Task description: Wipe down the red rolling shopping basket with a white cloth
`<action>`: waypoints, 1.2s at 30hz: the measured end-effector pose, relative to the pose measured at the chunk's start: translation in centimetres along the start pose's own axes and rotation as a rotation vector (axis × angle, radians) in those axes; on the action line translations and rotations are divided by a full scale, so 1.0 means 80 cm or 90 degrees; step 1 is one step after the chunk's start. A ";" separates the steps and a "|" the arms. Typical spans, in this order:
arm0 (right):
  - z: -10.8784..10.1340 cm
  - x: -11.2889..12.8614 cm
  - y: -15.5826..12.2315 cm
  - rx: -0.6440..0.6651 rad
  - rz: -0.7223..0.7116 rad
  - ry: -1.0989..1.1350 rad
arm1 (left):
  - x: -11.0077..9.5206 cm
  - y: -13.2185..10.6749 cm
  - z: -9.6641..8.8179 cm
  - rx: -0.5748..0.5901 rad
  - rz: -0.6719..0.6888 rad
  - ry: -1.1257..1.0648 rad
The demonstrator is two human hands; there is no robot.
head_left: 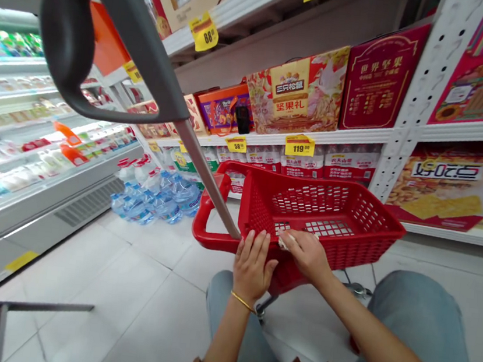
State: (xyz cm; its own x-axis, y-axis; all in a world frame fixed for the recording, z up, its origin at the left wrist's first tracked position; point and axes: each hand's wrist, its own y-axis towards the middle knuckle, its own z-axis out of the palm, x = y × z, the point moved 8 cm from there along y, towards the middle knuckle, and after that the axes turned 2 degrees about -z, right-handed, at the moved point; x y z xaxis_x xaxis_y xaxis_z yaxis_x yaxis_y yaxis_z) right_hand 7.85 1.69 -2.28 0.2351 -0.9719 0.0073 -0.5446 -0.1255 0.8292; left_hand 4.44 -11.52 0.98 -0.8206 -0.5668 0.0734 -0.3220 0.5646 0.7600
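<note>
A red plastic shopping basket cart (377, 221) with slotted walls stands in front of my knees. My left hand (252, 264), with a gold bangle at its wrist, lies on the near rim. Its fingers are stretched out and the thumb is apart. Just to its right, my right hand (309, 257) presses a small crumpled white wipe (286, 240) against the same rim. Most of that wipe is hidden under the fingers. From the cart's left end a metal pole rises to a large grey loop handle (140, 33), close to the camera.
Shelves behind the cart carry boxed snacks, including a nut gift box (299, 91) and a dark red box (381, 78). Packs of bottled water (164, 198) stand on the tiled floor. A refrigerated display case (57, 205) runs along the left.
</note>
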 end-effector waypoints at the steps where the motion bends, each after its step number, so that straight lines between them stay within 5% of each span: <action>1: -0.001 -0.005 -0.004 0.002 0.006 -0.004 | 0.000 0.000 0.000 0.003 -0.005 -0.001; 8: -0.012 -0.016 -0.011 -0.008 0.042 0.003 | -0.001 0.000 0.003 0.002 -0.024 0.008; 17: 0.000 0.033 0.020 -0.015 0.038 0.028 | 0.001 -0.003 0.004 -0.010 -0.037 -0.021; 28: -0.007 -0.014 -0.014 -0.003 0.031 -0.049 | 0.017 -0.001 0.006 -0.010 -0.007 -0.028; 36: -0.009 -0.001 -0.011 -0.018 0.035 -0.043 | 0.033 -0.006 0.000 -0.016 -0.012 -0.026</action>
State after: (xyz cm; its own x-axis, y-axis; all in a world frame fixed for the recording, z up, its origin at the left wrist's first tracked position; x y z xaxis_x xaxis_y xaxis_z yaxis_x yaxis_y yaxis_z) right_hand 8.92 2.00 -2.59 0.1495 -0.9886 0.0166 -0.5320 -0.0663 0.8442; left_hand 2.43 -13.28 0.83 -0.8335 -0.5515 0.0331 -0.3255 0.5387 0.7771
